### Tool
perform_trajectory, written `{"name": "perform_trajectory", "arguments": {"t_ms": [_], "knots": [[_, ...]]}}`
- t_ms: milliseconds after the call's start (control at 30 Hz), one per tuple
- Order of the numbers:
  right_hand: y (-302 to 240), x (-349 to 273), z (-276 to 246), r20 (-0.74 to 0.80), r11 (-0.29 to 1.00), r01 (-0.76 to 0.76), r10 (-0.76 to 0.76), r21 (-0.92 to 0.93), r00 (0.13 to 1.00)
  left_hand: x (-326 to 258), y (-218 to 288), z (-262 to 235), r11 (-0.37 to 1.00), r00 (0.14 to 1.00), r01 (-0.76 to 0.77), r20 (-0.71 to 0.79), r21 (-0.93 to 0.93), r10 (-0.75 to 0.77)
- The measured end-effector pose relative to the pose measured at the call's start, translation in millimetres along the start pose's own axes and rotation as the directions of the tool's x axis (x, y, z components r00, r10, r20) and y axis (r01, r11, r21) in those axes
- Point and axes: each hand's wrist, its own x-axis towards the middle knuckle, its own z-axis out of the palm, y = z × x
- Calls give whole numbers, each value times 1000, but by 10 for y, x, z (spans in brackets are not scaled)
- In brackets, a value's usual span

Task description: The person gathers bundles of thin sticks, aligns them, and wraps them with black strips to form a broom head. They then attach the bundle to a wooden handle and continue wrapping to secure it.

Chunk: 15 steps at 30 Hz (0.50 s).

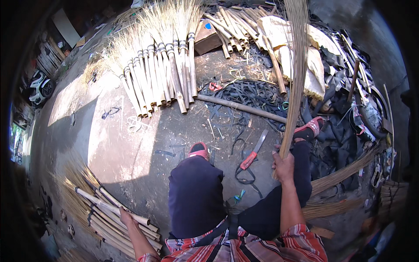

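My right hand [284,167] is closed round the lower end of a tall bundle of thin, stiff broom bristles [297,83], which stands nearly upright beside my right knee. Down at the left, my left hand [127,217] has its fingers round the bamboo handle of a broom [98,201]. That broom lies on top of a small pile of similar brooms [107,229], their bristles pointing up and left. My palm hides part of the grip there. A knife with a red handle [248,160] lies on the floor between my feet, close to a loop of black strap [245,178].
Many finished brooms [163,74] lie in a row ahead, near a cardboard box [206,38] and stacked bamboo poles [235,30]. One pole [242,106] crosses the floor by tangled black rubber strips [244,94]. More bristle bundles [345,174] lie at right. A pale sack [301,65] sits behind.
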Motion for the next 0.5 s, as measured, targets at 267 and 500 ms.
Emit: {"name": "perform_trajectory", "arguments": {"t_ms": [267, 500], "knots": [[-46, -24, -95, -29, 1000, 18, -18, -1, 999, -1059, 1083, 2053, 814, 767, -171, 443, -555, 463], [8, 3, -199, -76, 999, 53, -53, 1, 996, -1787, 1759, 3171, 791, 550, 191, 731, -581, 404]]}}
